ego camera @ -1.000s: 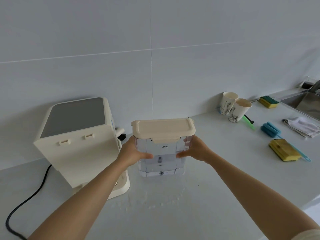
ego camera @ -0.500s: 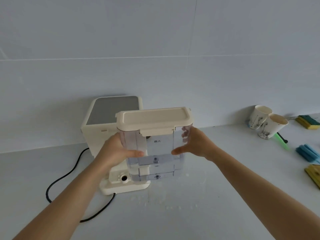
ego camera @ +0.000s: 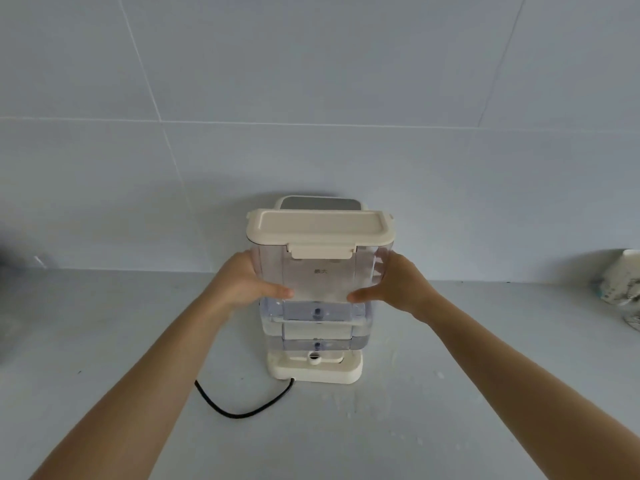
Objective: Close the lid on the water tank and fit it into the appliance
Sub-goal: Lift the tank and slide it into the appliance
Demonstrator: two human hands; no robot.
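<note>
I hold a clear plastic water tank (ego camera: pixel 317 282) with some water in its bottom. Its cream lid (ego camera: pixel 320 226) is down, with the front clip folded over the rim. My left hand (ego camera: pixel 244 284) grips the tank's left side and my right hand (ego camera: pixel 396 287) grips its right side. The tank hangs just above the cream base (ego camera: pixel 315 370) of the appliance, in front of the appliance body. Only the grey top panel (ego camera: pixel 320 203) of the appliance shows behind the lid.
A black power cord (ego camera: pixel 239 408) curls over the white counter at the base's front left. Paper cups (ego camera: pixel 623 282) stand at the far right edge. Water droplets (ego camera: pixel 349 407) speckle the counter in front of the base. A tiled wall rises behind.
Both hands carried the tank leftward from the open counter to directly over the appliance's base. My view turned left, so the sponges and sink left the frame.
</note>
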